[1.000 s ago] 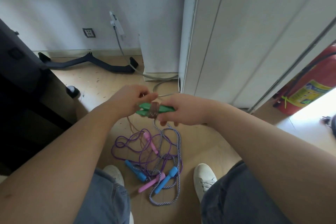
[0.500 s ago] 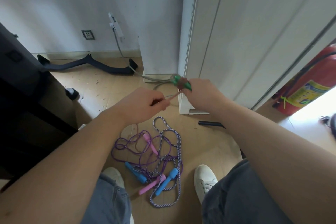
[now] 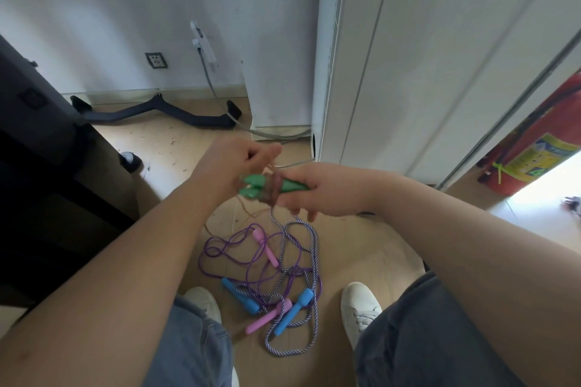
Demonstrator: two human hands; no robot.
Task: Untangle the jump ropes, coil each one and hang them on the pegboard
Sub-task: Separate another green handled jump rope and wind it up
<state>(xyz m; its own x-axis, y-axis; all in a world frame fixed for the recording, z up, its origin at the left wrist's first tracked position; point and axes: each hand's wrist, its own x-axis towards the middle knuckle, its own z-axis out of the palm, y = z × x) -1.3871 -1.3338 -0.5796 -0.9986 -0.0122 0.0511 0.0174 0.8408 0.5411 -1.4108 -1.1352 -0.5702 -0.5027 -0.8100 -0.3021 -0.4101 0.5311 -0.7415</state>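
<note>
My right hand (image 3: 327, 190) grips two green handles (image 3: 255, 187) held side by side, with brownish cord wound round them (image 3: 273, 191). My left hand (image 3: 239, 160) pinches that same cord just above the handles; a loose length of it hangs down to the floor. On the floor between my shoes lies a tangle: a thin purple rope (image 3: 220, 248) with pink handles (image 3: 265, 245), and a purple-and-white braided rope (image 3: 309, 248) with blue handles (image 3: 294, 311). No pegboard is in view.
A white cabinet (image 3: 408, 56) rises ahead on the right. A red fire extinguisher (image 3: 540, 141) stands at the far right. A black curved bar (image 3: 151, 111) lies by the wall, a dark piece of furniture (image 3: 34, 135) is at left, and a grey cable (image 3: 213, 88) runs down the wall.
My right hand has come back down from near the cabinet with the green handles, now level. More cord sits wound round them, and my left hand has shifted right, close above the handles.
</note>
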